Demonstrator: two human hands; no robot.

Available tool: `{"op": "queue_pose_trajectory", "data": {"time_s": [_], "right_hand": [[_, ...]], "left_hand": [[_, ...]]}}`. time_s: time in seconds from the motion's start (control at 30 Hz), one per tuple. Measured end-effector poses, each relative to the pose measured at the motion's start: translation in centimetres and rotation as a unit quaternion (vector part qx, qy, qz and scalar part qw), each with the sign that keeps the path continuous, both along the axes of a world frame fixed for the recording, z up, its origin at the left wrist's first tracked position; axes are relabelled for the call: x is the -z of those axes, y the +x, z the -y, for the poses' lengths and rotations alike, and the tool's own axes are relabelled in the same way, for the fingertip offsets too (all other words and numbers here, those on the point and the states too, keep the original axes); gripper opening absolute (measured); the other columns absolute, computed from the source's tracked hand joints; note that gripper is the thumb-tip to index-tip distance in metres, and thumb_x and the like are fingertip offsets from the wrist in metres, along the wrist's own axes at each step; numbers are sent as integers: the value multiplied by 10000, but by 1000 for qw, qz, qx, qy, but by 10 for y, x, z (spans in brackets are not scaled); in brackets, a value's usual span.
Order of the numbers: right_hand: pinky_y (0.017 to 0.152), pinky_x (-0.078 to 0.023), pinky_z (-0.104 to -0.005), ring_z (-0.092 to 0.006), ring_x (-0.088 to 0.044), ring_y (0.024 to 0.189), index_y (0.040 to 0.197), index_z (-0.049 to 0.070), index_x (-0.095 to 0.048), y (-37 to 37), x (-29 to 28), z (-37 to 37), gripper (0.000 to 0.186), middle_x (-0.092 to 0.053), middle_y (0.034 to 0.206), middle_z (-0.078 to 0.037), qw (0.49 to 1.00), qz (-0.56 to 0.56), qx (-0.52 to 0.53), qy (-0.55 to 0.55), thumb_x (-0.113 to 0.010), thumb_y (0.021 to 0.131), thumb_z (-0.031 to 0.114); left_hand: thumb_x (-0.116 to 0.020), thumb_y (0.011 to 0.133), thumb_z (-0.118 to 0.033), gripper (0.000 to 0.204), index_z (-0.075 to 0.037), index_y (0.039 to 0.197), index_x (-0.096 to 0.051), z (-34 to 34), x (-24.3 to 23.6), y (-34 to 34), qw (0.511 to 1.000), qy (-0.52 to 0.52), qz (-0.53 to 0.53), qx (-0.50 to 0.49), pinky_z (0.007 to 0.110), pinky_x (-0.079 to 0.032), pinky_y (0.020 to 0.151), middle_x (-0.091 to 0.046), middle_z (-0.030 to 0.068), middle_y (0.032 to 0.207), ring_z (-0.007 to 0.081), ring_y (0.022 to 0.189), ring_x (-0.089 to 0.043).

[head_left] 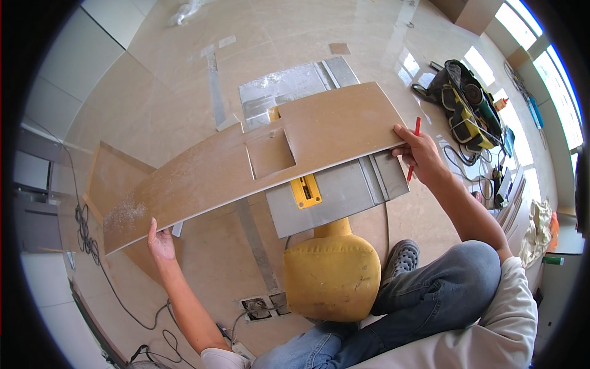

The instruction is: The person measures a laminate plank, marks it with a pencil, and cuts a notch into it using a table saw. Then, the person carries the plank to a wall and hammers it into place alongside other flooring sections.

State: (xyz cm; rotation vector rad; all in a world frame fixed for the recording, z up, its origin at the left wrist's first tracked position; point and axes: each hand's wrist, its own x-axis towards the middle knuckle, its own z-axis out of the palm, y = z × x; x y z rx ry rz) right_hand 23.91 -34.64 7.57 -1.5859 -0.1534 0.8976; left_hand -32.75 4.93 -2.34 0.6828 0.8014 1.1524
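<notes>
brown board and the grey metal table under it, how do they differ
The brown board is longer, reaching well past the grey metal table at left. The grey metal table carries a yellow insert; the brown board shows none. Both look broad and flat.

On my left I saw a pale grey panelled wall (pixel 80 55); on my right, bright glass windows (pixel 562 92) gleamed across a glossy beige tiled floor (pixel 178 92).
</notes>
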Motion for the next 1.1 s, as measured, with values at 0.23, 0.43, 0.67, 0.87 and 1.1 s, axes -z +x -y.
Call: {"op": "queue_pose_trajectory", "data": {"time_s": [0.23, 0.43, 0.67, 0.87, 1.1], "right_hand": [[444, -313, -195, -64, -638, 588, 977, 4, -673, -2, -2, -1, 338, -693, 755, -68, 1000, -4, -9, 4, -661, 961, 341], [445, -306, -201, -76, -651, 622, 1019, -2, -672, 5, -1, -4, 339, -693, 787, -70, 1000, -11, 5, 8, -672, 951, 331], [431, -285, -196, -95, -663, 659, 1060, 6, -661, 30, -20, -26, 351, -671, 852, -54, 996, 16, 4, 89, -688, 948, 338], [402, -292, -165, -113, -683, 828, 1077, 19, -612, 63, -60, -59, 302, -694, 961, -91, 932, -57, -67, 351, -497, 1035, 295], [585, -501, -269, -175, -658, 1022, 1340, -21, -528, 105, -104, -144, 484, -681, 1153, -184, 938, -77, 1, 337, -349, 1036, 311]], "left_hand": [[-624, 939, -52, 386, 71, 1292, -528, 2, -4, 1, 1000, 5, 4, -13, 368, -552, 978, -610, 171, 1291, 267, 1167, -614], [-631, 935, -59, 386, 70, 1285, -532, 2, -19, 7, 1000, 15, 9, -16, 364, -545, 982, -609, 162, 1287, 261, 1161, -613], [-587, 976, -113, 341, 78, 1257, -549, 8, -53, 12, 996, 70, 23, -46, 356, -534, 980, -616, 162, 1276, 243, 1164, -607], [-567, 1001, -124, 341, 92, 1262, -532, 41, -100, 17, 979, 110, 122, -124, 346, -557, 960, -628, 194, 1259, 261, 1125, -631], [-564, 1002, -122, 300, 92, 1212, -559, 74, -136, 9, 961, 36, 217, -169, 317, -608, 875, -663, 211, 1185, 265, 1014, -678]]}}
